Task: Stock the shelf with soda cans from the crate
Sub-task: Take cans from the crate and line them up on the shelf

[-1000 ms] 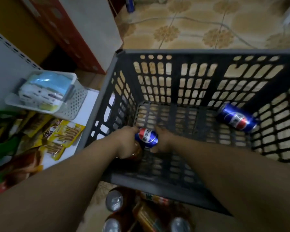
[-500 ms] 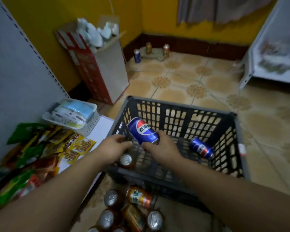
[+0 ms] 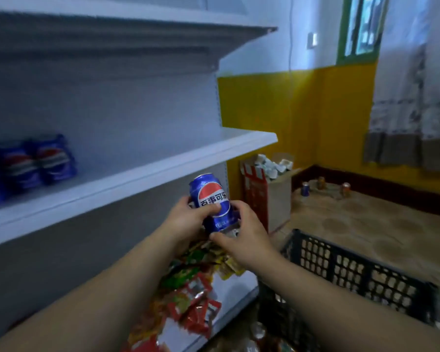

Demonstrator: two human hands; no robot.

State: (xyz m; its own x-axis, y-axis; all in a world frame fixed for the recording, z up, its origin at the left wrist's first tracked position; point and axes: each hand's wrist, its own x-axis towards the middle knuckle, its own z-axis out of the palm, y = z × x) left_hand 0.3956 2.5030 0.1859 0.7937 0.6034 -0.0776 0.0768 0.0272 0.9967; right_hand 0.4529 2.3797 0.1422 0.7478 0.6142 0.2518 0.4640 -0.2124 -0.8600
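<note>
Your left hand and right hand both curl around one upright blue soda can, held just below the front edge of the white shelf; the black crate sits at lower right.

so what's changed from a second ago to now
The blue soda can went up out of the black plastic crate to just below the front edge of the white metal shelf; left hand and right hand both grip it. Crate and snack packets stayed put.
</note>
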